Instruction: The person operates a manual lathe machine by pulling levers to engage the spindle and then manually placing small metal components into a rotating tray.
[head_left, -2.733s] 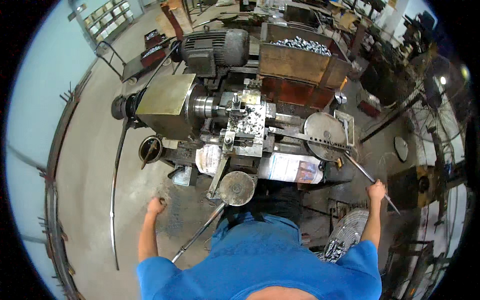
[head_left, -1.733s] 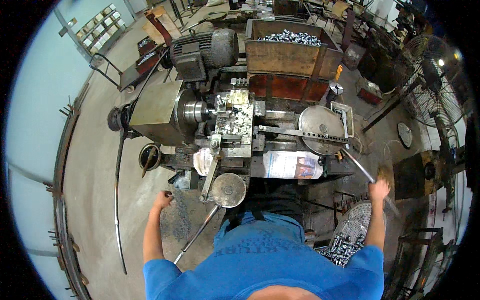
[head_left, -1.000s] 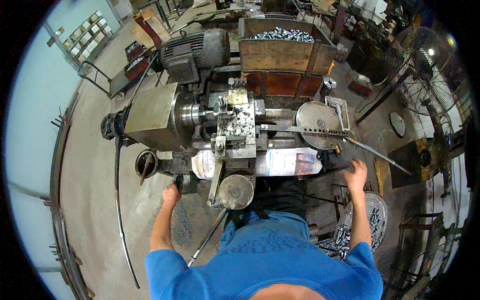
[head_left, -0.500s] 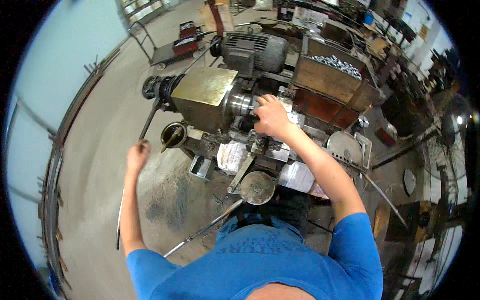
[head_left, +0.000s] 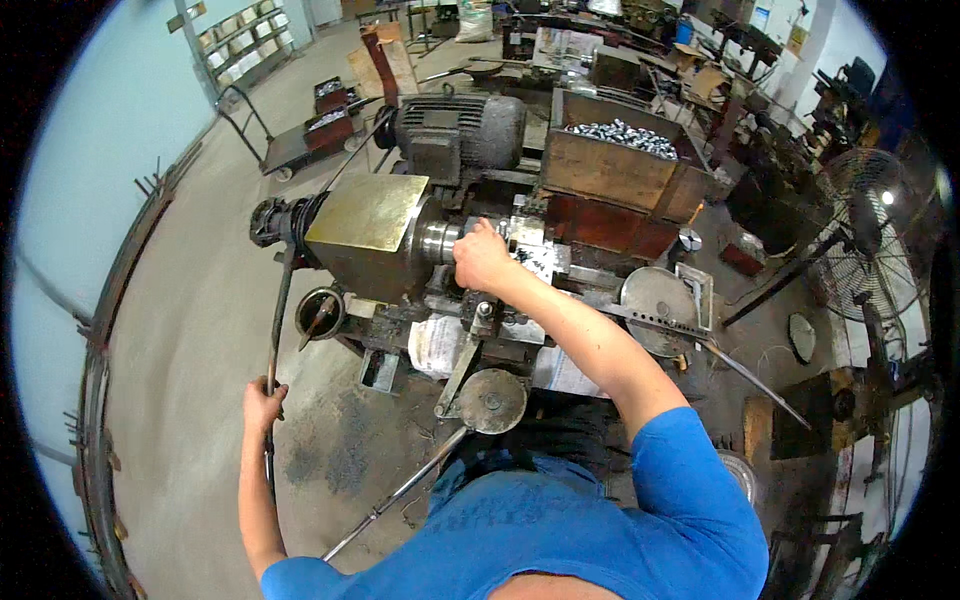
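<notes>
My left hand [head_left: 263, 403] is closed round a long dark lever [head_left: 280, 325] that slopes down from the left end of a lathe-like machine. The machine's headstock [head_left: 365, 228] has a flat, brassy top plate. At its right side, my right hand [head_left: 482, 256] is closed beside the shiny spindle nose [head_left: 438, 243]. Whatever its fingers hold is hidden behind the hand. Below it, a flat bar [head_left: 460, 375] runs to a round metal disc [head_left: 492, 400] in front of me. A small pot [head_left: 320, 313] with a stick-like handle hangs left of the headstock.
Behind the machine stand a large ribbed motor [head_left: 460, 130] and a wooden bin [head_left: 610, 165] full of small metal parts. A wheeled cart [head_left: 290, 148] carries red boxes at the far left. To the right are a round plate [head_left: 658, 305] and a standing fan [head_left: 862, 240].
The view has shifted, so the machine appears lower and further left. My left hand has come nearer to me, lower along the lever. My right hand stays by the spindle.
</notes>
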